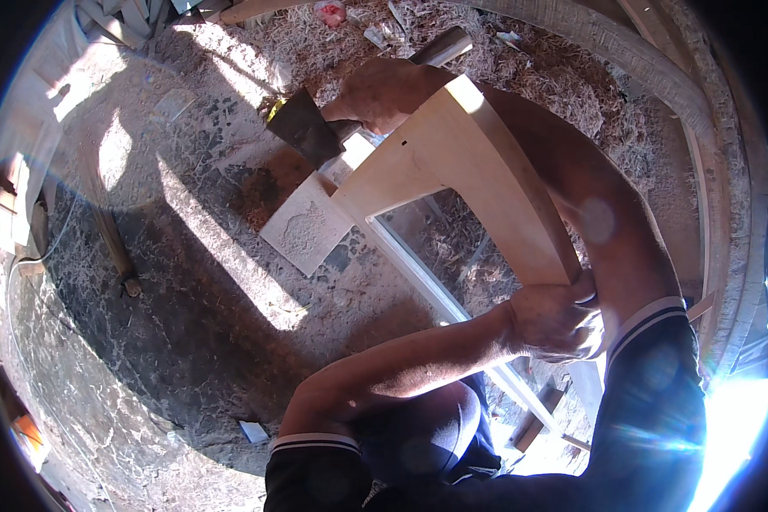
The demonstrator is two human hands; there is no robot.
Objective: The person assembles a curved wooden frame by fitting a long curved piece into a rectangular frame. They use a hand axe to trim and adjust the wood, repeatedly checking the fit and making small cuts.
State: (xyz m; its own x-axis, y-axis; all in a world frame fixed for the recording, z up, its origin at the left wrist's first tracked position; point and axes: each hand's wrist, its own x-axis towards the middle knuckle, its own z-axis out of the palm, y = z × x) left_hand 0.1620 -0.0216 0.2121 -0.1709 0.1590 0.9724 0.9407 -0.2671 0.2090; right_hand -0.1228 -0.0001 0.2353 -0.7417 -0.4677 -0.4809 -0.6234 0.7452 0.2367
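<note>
My left hand is closed round the lower end of a pale, curved wooden workpiece. The piece slants up and away, with a narrower arm reaching left. Beyond its far end, my right hand grips a hatchet-like tool. The tool's broad dark head points left, close to the workpiece's left arm, and the butt of its thick handle sticks out past the hand. Below the head, a pale rough block touches or lies just under the tip of that arm. Whether the head touches the wood I cannot tell.
A long white strip runs diagonally beneath the workpiece toward my legs. Wood shavings cover the far ground. A dark stick lies on the left. Curved timber bounds the right side, and stacked wood pieces stand at the far left.
</note>
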